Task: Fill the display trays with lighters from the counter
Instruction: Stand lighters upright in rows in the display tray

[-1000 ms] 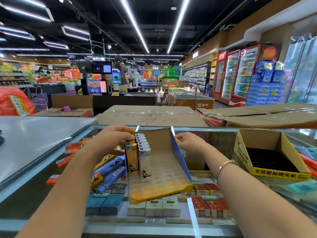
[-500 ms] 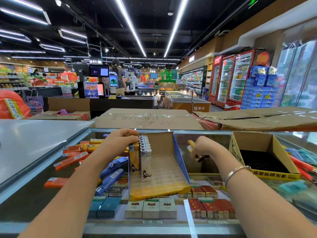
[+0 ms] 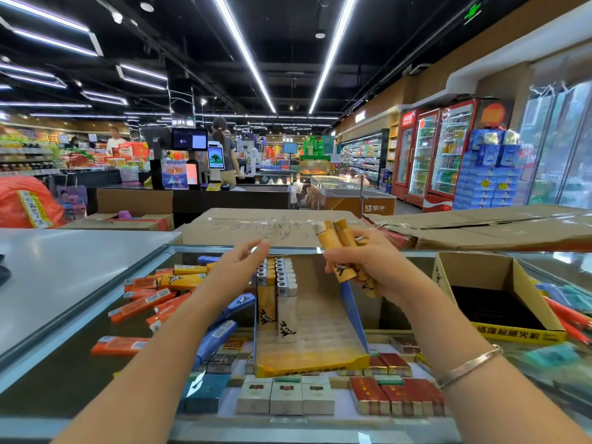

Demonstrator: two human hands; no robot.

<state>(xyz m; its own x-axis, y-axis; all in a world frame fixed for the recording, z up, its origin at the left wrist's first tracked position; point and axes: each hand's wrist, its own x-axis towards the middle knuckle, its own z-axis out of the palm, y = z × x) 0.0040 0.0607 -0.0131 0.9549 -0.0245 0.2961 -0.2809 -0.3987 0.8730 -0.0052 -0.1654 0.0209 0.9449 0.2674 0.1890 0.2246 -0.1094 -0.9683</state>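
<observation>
**Two Lighter Rows Seated in Tray, Bundle Held in Right Hand**

Many loose lighters (image 3: 150, 299), slim plastic sticks in orange, yellow and blue, lay scattered flat on the glass counter (image 3: 64, 373) at the left, some overlapping. The left hand (image 3: 238, 267) was raised above them with fingers relaxed and slightly spread, gripping nothing, just beside the left wall of the display tray (image 3: 314, 357).

The tray was a cardboard box with yellow front lip and blue side walls, its floor moulded into small rectangular sockets. Two rows of upright lighters (image 3: 277, 293) stood against its left wall, one row amber-bodied and one pale, each with a metal cap and a dark animal print near the base. The remaining sockets were unfilled.

The right hand (image 3: 368, 267) was held over the tray's right wall, fingers curled round a bundle of amber lighters (image 3: 339, 248), tilted, their ends projecting above the fingers. A thin metal bracelet (image 3: 467, 366) circled that wrist.

At the right stood a second cardboard tray (image 3: 480, 270), yellow-fronted with printed characters and a black ribbed insert. Boxed cigarette packs (image 3: 285, 395) showed beneath the glass.
</observation>
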